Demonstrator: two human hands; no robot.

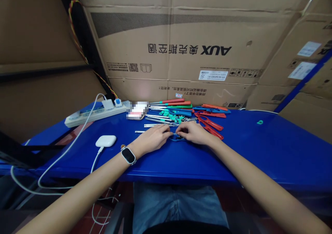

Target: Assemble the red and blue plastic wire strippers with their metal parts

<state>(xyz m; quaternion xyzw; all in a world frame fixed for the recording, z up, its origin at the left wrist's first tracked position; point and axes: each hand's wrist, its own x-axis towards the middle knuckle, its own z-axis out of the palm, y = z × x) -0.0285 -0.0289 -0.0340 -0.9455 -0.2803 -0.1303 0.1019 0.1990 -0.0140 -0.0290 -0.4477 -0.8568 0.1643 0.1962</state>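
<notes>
My left hand (155,137), with a smartwatch (128,155) on its wrist, rests near the table's front with its fingers pinched. Facing it, my right hand (193,132) is closed as well, fingertips pressed together. Between them, low over the table, is a blue looped plastic piece (176,138) that both hands grip; its detail is largely hidden. The end of a silver metal rod (139,132) sticks out left of my left hand. Just beyond lie several metal rods (157,117), small green plastic parts (178,117) and red looped plastic handles (211,123).
A power strip (97,114) with plugs and white cables stands at the left. Near it are a white earphone case (105,141) and a blurred phone (137,110). Red and green handled tools (171,101) lie before the cardboard wall (181,30). A green bit (259,122) lies right.
</notes>
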